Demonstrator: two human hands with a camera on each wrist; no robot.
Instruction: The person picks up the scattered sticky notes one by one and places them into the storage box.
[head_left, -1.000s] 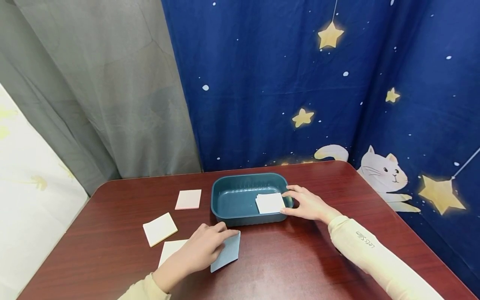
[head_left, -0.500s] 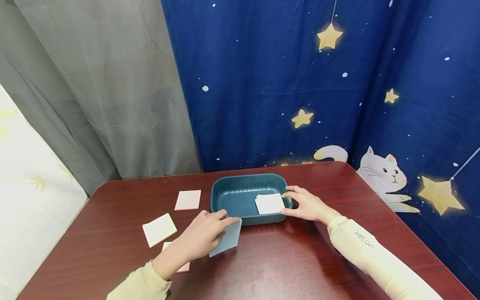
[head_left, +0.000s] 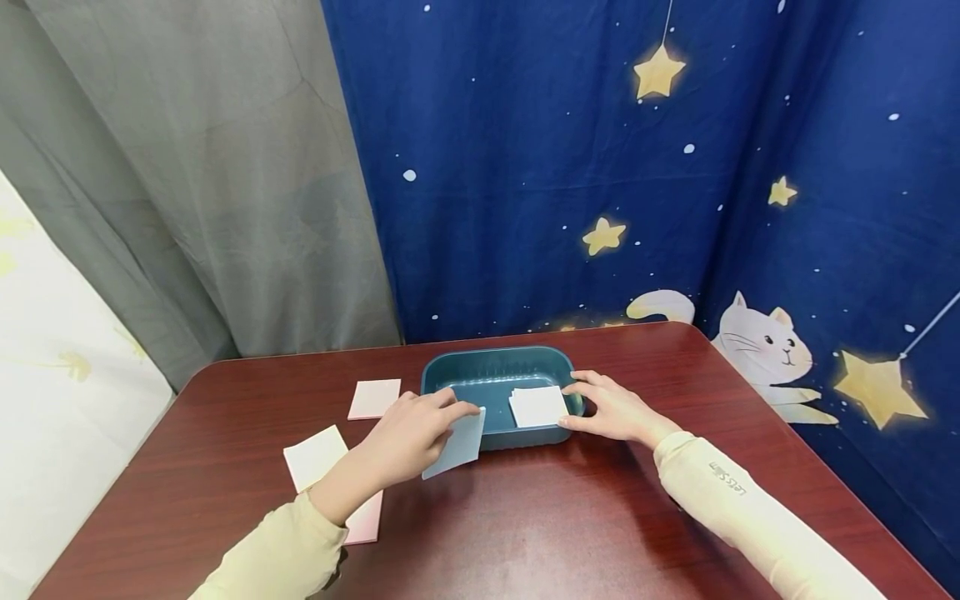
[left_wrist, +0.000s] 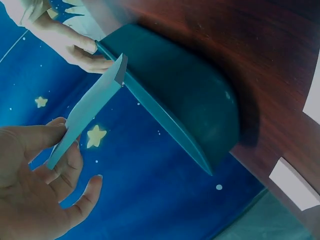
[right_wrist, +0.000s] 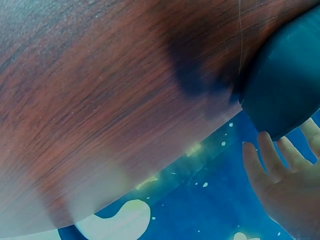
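- Probably for steadying, the right hand [head_left: 618, 412], fingers spread, touches an oblong teal plastic tray [head_left: 525, 437].
- The left hand [head_left: 408, 440] pinches a light-blue square paper pad [head_left: 463, 443], its far end free.

A curtained-off nook, home or studio unclear: starry blue curtain [head_left: 510, 208] at one o'clock, grey curtain [head_left: 225, 183] at ten, bench [head_left: 570, 517] at six.

Pale cream on both arms here! The left sleeve [head_left: 277, 550], loose and creased, ends at the wrist, something small and dark [head_left: 335, 573] peeking from under it; left hand [head_left: 408, 437] bare. Now the right sleeve [head_left: 765, 517]: smoother, snugger, banded at the wrist, grey lettering [head_left: 727, 478], "Let's Slim", and a bare right hand [head_left: 615, 409]!
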